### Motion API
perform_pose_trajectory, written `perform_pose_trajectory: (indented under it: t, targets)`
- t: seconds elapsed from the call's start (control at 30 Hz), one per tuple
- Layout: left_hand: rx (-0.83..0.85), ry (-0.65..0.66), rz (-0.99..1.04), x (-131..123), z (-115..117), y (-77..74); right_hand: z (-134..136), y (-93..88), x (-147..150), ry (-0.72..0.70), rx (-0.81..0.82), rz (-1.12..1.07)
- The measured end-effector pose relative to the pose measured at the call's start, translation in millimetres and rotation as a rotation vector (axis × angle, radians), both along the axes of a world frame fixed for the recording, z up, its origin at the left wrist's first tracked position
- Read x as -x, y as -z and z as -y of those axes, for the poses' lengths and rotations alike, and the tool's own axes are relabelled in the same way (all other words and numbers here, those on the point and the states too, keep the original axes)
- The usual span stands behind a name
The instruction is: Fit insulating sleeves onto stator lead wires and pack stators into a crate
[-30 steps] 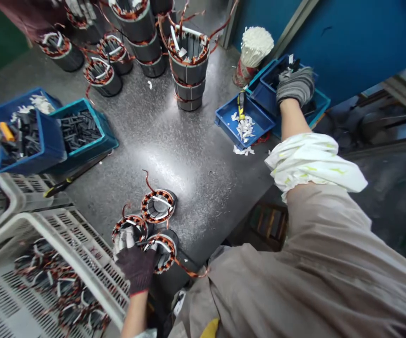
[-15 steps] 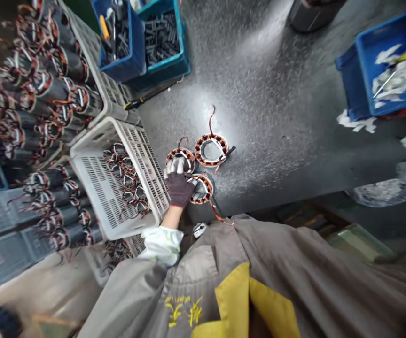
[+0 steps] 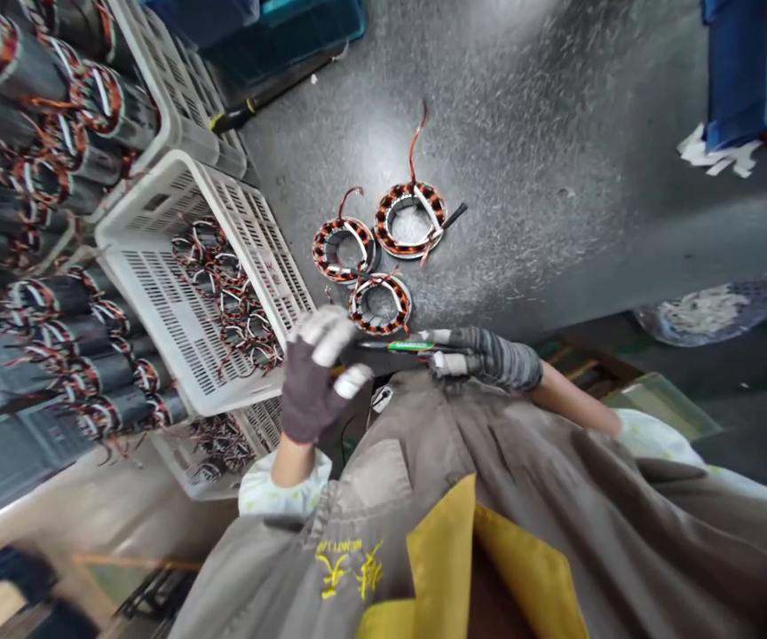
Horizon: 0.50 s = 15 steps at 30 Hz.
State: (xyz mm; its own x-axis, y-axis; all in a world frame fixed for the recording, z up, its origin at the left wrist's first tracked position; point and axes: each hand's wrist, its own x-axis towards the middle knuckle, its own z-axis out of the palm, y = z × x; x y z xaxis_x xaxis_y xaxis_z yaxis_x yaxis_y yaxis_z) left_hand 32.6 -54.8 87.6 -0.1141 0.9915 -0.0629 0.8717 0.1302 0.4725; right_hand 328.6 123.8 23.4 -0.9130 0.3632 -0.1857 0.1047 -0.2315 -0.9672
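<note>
Three ring-shaped motor stators with copper windings sit together on the grey table: the largest stator [image 3: 383, 224] upper right, the left stator [image 3: 318, 257], and the nearest stator [image 3: 405, 311]. My left hand [image 3: 317, 373], in a dark glove with white fingertips, hovers by the crate edge, its fingers apart and holding nothing. My right hand [image 3: 483, 357], in a grey glove with white fingertips, grips a slim black pen-like tool [image 3: 411, 346] with a green label. The tool points left, just below the nearest stator; its exact kind is unclear.
A white slotted crate [image 3: 190, 364] holding several stators stands at the left. Farther left, more stators are stacked in rows. A tool with a black and yellow handle [image 3: 232, 117] lies at the back. Blue bins [image 3: 736, 80] stand at the right.
My left hand has come off the stators and drawn back toward me, fingers spreading. My right hand has come into view holding the slim tool. The view has shifted closer.
</note>
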Motion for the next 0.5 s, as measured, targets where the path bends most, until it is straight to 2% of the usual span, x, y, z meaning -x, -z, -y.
perform_pose_trajectory:
  t: [0.07, 0.1, 0.17, 0.23, 0.33, 0.4, 0.5]
  targets:
    - [0.125, 0.183, -0.045, -18, 9, -11.2, 18, 2.7, 9, -0.146, 0.335, -0.016]
    - [0.191, 0.229, -0.069, -26, 12, -12.2, 24, 4.1, 13, -0.173, 0.456, -0.016]
    - [0.302, 0.238, -0.108, -39, 14, -8.1, 33, 5.7, 22, -0.11, 0.565, -0.006]
    - [0.396, 0.203, -0.115, -48, 14, -1.8, 41, 3.7, 33, 0.026, 0.581, 0.011]
    - [0.496, 0.082, -0.007, -56, 10, 0.1, 51, -6.6, 51, 0.185, 0.492, 0.073]
    - [0.532, -0.028, 0.226, -57, 6, -5.9, 51, -15.6, 57, 0.228, 0.411, 0.095]
    - [0.563, -0.177, 0.786, -53, 6, -17.1, 30, -25.5, 54, 0.369, 0.288, 0.111]
